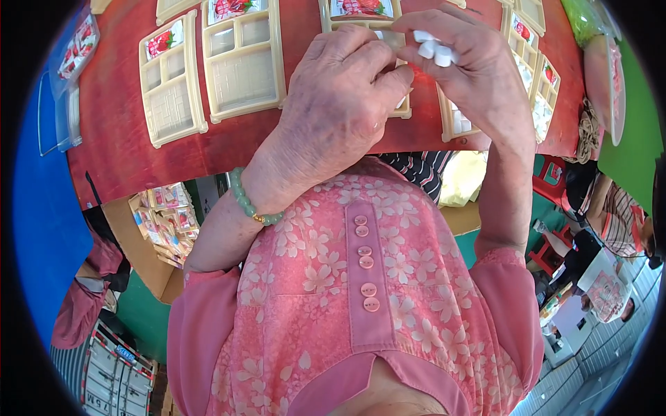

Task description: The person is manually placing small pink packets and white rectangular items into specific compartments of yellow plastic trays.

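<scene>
My right hand (482,83) is curled round several small white cylinder-shaped pieces (442,55), which show between its fingers and palm. Beside it, my left hand (347,100) is bent over a cream compartment tray (406,111). Its thumb and fingers are drawn together; whatever is pinched there, if anything, is hidden. A packet with a strawberry picture (361,7) lies in the top compartment of that tray. Both hands cover much of the tray's middle. A green bead bracelet (244,201) circles my left wrist.
To the left on the red table (111,132) lie two cream trays (198,118) (279,90) with strawberry packets. Filled trays (538,87) with white pieces sit at the right. A cardboard box (118,222) of packets is below the table edge. People (617,222) are at the far right.
</scene>
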